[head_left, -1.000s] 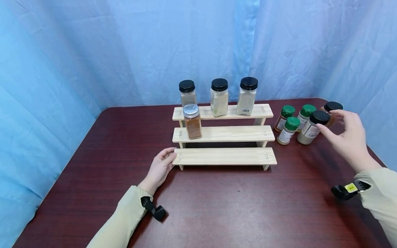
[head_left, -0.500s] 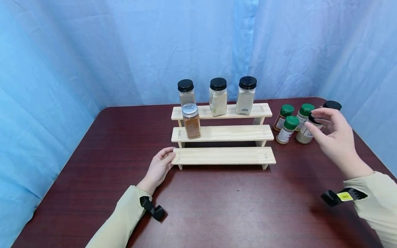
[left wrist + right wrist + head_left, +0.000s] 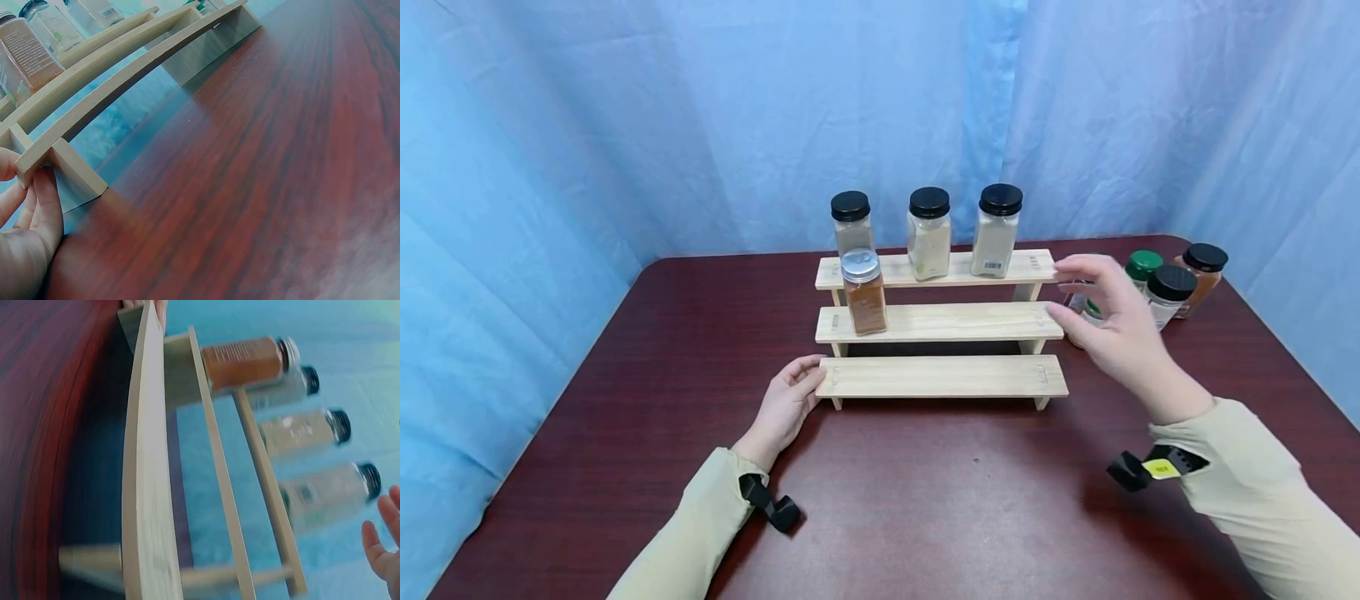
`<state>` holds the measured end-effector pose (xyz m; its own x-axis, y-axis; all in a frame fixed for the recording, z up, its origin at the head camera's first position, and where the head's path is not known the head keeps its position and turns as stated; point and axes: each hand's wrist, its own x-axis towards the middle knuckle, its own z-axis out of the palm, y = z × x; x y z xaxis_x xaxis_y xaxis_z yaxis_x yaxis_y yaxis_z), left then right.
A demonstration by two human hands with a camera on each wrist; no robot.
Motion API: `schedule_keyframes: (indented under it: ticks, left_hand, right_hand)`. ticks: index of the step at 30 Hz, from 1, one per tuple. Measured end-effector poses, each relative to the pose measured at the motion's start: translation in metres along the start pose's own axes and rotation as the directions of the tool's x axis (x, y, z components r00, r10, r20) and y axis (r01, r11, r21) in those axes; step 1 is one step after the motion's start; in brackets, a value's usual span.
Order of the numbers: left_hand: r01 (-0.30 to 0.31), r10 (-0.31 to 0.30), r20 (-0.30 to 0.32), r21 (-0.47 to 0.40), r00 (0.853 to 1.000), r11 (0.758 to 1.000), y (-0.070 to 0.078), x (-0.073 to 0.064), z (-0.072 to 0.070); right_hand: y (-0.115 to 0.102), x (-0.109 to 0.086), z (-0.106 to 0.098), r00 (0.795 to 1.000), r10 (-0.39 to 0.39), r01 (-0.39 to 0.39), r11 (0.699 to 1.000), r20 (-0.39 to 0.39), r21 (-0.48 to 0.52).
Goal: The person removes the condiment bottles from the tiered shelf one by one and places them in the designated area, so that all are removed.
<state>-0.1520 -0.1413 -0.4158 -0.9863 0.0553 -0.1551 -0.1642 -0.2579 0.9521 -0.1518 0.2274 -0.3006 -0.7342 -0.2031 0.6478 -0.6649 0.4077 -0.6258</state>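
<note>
A stepped wooden rack (image 3: 942, 379) with three shelves stands mid-table. My left hand (image 3: 781, 414) pinches the left end of its lowest shelf; in the left wrist view the thumb and fingers (image 3: 45, 209) lie around that corner. My right hand (image 3: 1112, 321) holds nothing, its fingers apart and loosely bent, just right of the middle shelf. On that shelf, at the left, stands a silver-lidded spice jar (image 3: 867, 305) of orange-brown powder. The top shelf bears three black-lidded jars: left (image 3: 853, 236), middle (image 3: 929, 246) and right (image 3: 996, 244).
Right of the rack are a green-lidded spice bottle (image 3: 1142, 265), a black-lidded jar (image 3: 1172, 285) and another black-lidded jar (image 3: 1204, 271) of brownish contents. More green-lidded bottles are partly hidden behind my right hand. A blue curtain (image 3: 820, 125) borders the dark table (image 3: 895, 500).
My right hand has moved left, away from the black-lidded jars and across the green-lidded bottles to the rack's right end, holding nothing. My left hand has stayed on the rack.
</note>
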Motion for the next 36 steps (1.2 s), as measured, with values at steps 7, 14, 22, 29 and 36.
schedule_keyframes:
  ticks: [7,14,22,29,36]
  left_hand:
    - [-0.009,0.009,0.001,-0.011,1.0,1.0,0.0,0.0,0.002]
    - [-0.003,0.003,-0.013,-0.019,1.0,1.0,0.0,0.001,0.002]
    - [0.005,-0.006,-0.016,-0.013,1.0,1.0,-0.001,0.001,0.002]
    - [0.002,-0.002,-0.015,-0.014,1.0,1.0,-0.001,0.001,0.002]
    - [0.005,-0.005,-0.02,-0.023,1.0,1.0,0.0,0.0,0.002]
  right_hand:
    - [-0.01,0.014,0.036,0.985,0.038,-0.038,0.999,0.169,-0.004]
    - [-0.013,0.023,0.069,0.951,0.129,-0.133,0.991,0.281,-0.002]
    - [-0.017,0.032,0.099,0.914,0.177,-0.211,0.976,0.364,0.055]
    - [-0.019,0.04,0.118,0.923,0.127,-0.174,0.98,0.363,0.099]
    - [-0.017,0.044,0.134,0.929,0.112,-0.156,0.983,0.354,0.1]
